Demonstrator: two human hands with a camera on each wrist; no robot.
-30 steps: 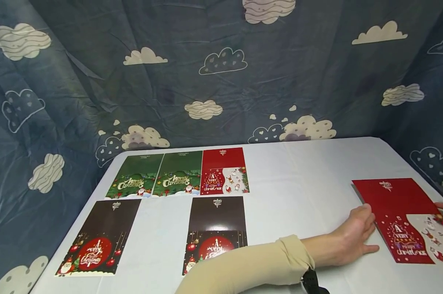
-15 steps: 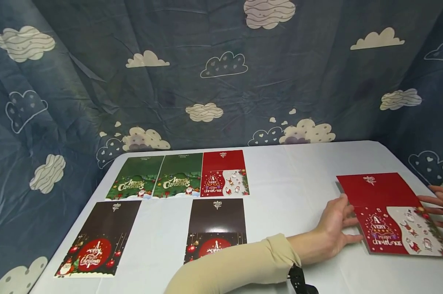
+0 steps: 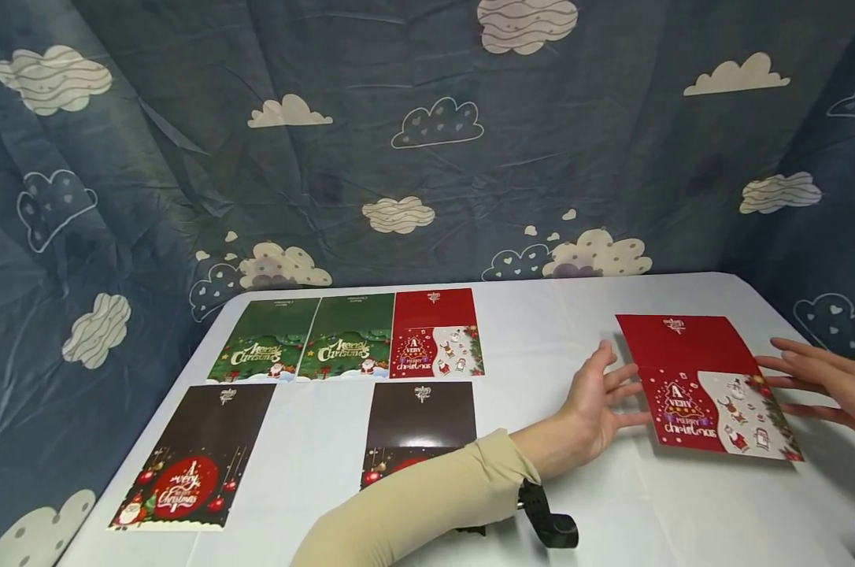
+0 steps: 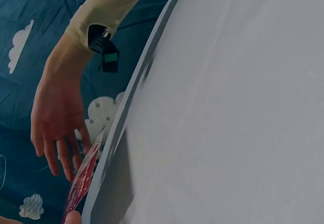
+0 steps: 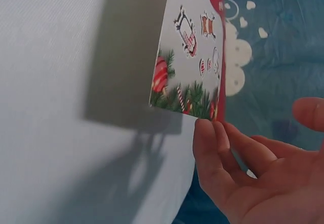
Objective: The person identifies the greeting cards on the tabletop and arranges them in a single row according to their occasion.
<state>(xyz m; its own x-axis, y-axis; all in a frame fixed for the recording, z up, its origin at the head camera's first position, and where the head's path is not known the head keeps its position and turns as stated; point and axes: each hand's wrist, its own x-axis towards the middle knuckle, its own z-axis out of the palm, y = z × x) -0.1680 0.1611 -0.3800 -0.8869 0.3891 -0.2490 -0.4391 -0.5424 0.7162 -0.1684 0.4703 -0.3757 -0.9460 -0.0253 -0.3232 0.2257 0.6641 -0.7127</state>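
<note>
A red Christmas card (image 3: 711, 394), unfolded flat, is carried between both hands over the right part of the table. My left hand (image 3: 586, 405) has its fingertips at the card's left edge, thumb spread upward. On the opposite edge, my right hand (image 3: 834, 386) touches with extended fingers. In the right wrist view, the fingertips of the right hand (image 5: 253, 178) meet the corner of the card (image 5: 187, 47), whose shadow falls on the cloth apart from it. The left wrist view shows the card (image 4: 83, 176) edge-on, tilted, near the right hand (image 4: 58, 110).
On the white table (image 3: 314, 457), two green cards (image 3: 264, 339) and another red card (image 3: 434, 335) form a back row. Before them lie a dark brown card (image 3: 186, 465) and a second brown card (image 3: 420, 413), partly covered by the left sleeve (image 3: 434, 496). A cloud-patterned curtain (image 3: 328, 157) hangs behind.
The red card has come up off the table and moved left and slightly back, with both hands travelling along. The right hand has come further into view.
</note>
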